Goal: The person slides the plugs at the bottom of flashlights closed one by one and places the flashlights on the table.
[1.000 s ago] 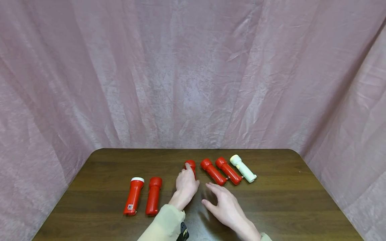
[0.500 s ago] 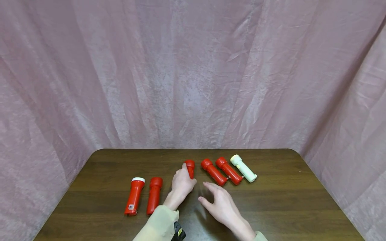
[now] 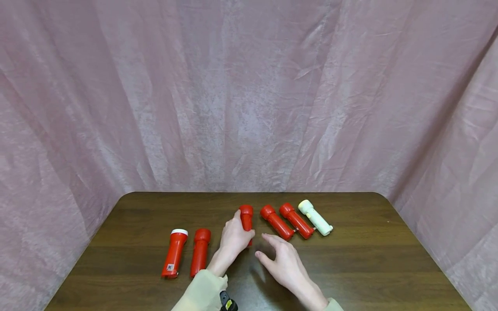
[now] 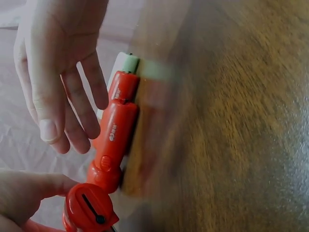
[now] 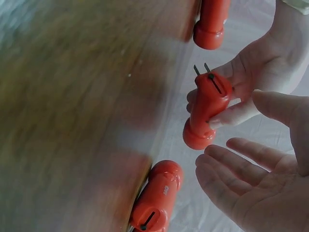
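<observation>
My left hand (image 3: 233, 235) grips a red flashlight (image 3: 246, 217) near the middle of the table, its wide head pointing away from me. In the right wrist view, the thumb and fingers wrap this flashlight's body (image 5: 208, 106), and two metal plug prongs (image 5: 201, 69) stick out of its tail end. The left wrist view shows the tail (image 4: 89, 207) with a dark slot. To the right, my right hand (image 3: 287, 264) hovers with loosely spread fingers and holds nothing. It is nearest to a slanted red flashlight (image 3: 278, 223).
Beside that one lie another red flashlight (image 3: 297, 221) and a pale green flashlight (image 3: 316, 218), all slanting alike. On the left lie a red flashlight with a white rim (image 3: 174, 255) and an all-red flashlight (image 3: 200, 252). A pink curtain (image 3: 249, 95) hangs behind the wooden table (image 3: 369, 259).
My left hand has shifted a little left and toward me, so more of the gripped flashlight shows and it stands straighter. My right hand has drifted slightly left.
</observation>
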Demonstrator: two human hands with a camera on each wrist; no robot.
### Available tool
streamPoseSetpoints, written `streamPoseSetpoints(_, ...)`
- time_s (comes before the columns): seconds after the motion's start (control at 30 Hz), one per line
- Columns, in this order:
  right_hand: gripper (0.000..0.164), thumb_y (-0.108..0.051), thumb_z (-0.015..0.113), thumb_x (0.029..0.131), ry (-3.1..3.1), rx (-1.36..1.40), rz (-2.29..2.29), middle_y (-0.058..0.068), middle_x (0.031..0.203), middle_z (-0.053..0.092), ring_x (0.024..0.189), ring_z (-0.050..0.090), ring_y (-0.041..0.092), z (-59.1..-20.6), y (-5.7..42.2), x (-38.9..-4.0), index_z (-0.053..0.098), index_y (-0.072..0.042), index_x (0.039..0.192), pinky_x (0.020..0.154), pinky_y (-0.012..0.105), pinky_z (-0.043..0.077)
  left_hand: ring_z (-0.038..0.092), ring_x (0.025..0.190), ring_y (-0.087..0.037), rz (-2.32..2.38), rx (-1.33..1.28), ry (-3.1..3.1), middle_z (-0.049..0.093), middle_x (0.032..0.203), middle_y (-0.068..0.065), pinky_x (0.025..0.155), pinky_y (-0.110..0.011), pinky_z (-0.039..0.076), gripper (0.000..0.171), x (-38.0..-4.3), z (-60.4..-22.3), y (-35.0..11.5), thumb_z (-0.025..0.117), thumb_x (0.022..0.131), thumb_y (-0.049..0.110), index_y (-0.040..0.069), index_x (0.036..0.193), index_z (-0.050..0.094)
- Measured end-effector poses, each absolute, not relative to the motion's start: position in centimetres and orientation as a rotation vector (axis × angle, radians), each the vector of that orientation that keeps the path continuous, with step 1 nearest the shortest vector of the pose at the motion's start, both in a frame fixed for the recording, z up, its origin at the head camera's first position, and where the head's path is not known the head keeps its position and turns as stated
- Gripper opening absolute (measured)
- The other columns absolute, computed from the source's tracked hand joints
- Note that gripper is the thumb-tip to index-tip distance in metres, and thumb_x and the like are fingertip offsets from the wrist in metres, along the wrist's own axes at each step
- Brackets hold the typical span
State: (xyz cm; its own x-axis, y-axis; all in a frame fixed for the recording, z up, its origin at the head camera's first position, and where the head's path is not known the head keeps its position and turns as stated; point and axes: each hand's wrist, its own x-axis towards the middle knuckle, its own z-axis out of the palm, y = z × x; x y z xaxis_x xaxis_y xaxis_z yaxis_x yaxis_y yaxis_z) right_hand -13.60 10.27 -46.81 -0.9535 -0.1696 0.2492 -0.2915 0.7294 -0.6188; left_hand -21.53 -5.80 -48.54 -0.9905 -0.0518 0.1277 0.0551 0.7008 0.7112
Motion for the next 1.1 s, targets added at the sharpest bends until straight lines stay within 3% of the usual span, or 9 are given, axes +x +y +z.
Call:
streamPoseSetpoints(0.27, 0.048, -0.025, 0.081, 0.091, -2.741, 0.369, 1.056, 0.011, 0.132, 0.075, 0.125, 0.071, 0.03, -46.8, 10.1, -13.6, 0.071, -0.004, 0.132, 0.104, 0.051, 0.058, 0.074, 0.091, -0.031, -1.34, 0.036, -2.774, 0.076, 0.114, -0.024, 0.082, -0.045, 0.063, 0.081, -19.8, -45.3, -5.8, 0.083, 0.082, 0.013, -0.008, 0.151, 0.046)
streamPoseSetpoints(0.6, 0.045, -0.022, 0.083, 0.089, -2.679, 0.348, 1.074, 0.008, 0.127, 0.077, 0.121, 0.073, 0.027, -46.5, 9.9, -13.4, 0.073, -0.005, 0.129, 0.102, 0.048, 0.06, 0.076, 0.098, -0.033, -1.493, 0.01, -2.676, 0.074, 0.121, -0.025, 0.083, -0.047, 0.064, 0.083, -18.7, -44.2, -6.3, 0.081, 0.084, 0.019, -0.005, 0.154, 0.044)
streamPoseSetpoints(1.1, 0.042, -0.018, 0.086, 0.086, -2.538, 0.401, 1.105, 0.0, 0.123, 0.079, 0.115, 0.076, 0.019, -45.1, 9.2, -12.1, 0.076, -0.009, 0.126, 0.098, 0.041, 0.062, 0.073, 0.109, -0.034, -2.006, 0.09, -2.358, 0.067, 0.133, -0.03, 0.082, -0.037, 0.064, 0.083, -16.5, -42.2, -6.5, 0.078, 0.091, 0.016, -0.003, 0.16, 0.035)
